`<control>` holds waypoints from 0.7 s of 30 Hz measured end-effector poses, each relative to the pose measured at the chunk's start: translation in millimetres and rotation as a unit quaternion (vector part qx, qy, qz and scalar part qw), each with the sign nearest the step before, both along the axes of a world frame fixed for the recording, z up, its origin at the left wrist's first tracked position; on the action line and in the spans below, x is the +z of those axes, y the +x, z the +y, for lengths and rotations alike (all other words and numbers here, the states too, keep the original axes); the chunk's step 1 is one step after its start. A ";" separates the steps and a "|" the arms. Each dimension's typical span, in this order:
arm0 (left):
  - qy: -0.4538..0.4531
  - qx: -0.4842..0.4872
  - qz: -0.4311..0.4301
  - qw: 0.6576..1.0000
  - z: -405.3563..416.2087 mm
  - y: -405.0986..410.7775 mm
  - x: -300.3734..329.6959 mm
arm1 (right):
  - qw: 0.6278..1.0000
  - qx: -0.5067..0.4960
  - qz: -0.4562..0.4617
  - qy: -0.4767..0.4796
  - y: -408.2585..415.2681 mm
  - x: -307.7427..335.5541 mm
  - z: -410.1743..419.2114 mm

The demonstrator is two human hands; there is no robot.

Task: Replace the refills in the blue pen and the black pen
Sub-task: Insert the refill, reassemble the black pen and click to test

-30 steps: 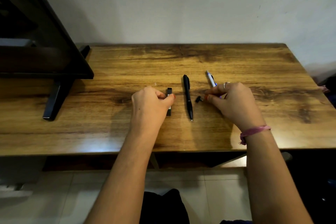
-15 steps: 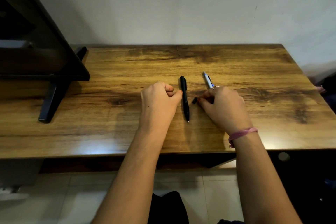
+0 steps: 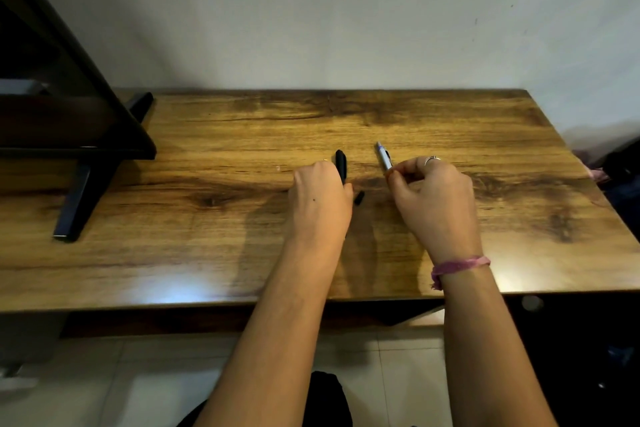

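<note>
The black pen (image 3: 340, 162) lies on the wooden table (image 3: 207, 253), pointing away from me. My left hand (image 3: 320, 204) is curled over its near part, thumb against the barrel, so only the far end shows. The blue pen (image 3: 383, 157), silver with blue trim, lies to the right. My right hand (image 3: 434, 198) pinches its near end between thumb and forefinger, and the rest of the barrel is hidden under the fingers. A small black pen part (image 3: 358, 198) rests on the table between my hands.
A large black screen on a slanted stand (image 3: 78, 204) fills the left side of the table. The wall runs just behind the table's far edge. Dark objects (image 3: 620, 166) sit past the right edge. The floor is tiled below.
My left hand moved right from a small dark piece and closed over the black pen. My right hand left the small black part and shifted up to pinch the blue pen.
</note>
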State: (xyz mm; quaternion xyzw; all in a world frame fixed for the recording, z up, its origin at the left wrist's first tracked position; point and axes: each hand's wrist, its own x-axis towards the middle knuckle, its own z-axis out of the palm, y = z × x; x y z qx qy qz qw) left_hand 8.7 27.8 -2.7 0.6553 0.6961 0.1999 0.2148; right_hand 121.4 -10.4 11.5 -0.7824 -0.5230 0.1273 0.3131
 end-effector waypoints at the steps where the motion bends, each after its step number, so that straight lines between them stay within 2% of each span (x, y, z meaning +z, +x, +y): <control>1: -0.005 -0.003 -0.002 1.000 0.9 0.3 -0.2 | 1.000 0.000 0.000 0.007 1.0 -0.6 0.1; 7: -0.009 -0.010 -0.046 0.999 3.7 -5.7 0.3 | 0.999 0.003 0.043 0.032 6.7 -3.3 1.9; 12: 0.047 -0.028 -0.160 0.986 -2.1 -15.5 8.0 | 0.985 0.014 0.154 0.078 7.9 4.8 -0.1; 14: 0.039 -0.027 -0.237 0.970 -5.1 -22.9 10.4 | 0.965 0.027 0.239 0.109 7.6 11.5 -1.7; 17: 0.003 -0.040 -0.371 0.928 -11.4 -33.8 14.2 | 0.930 0.058 0.335 0.137 7.2 22.2 -5.5; 21: 0.005 -0.085 -0.468 0.879 -21.2 -41.9 18.6 | 0.885 0.100 0.426 0.162 1.8 37.1 -11.9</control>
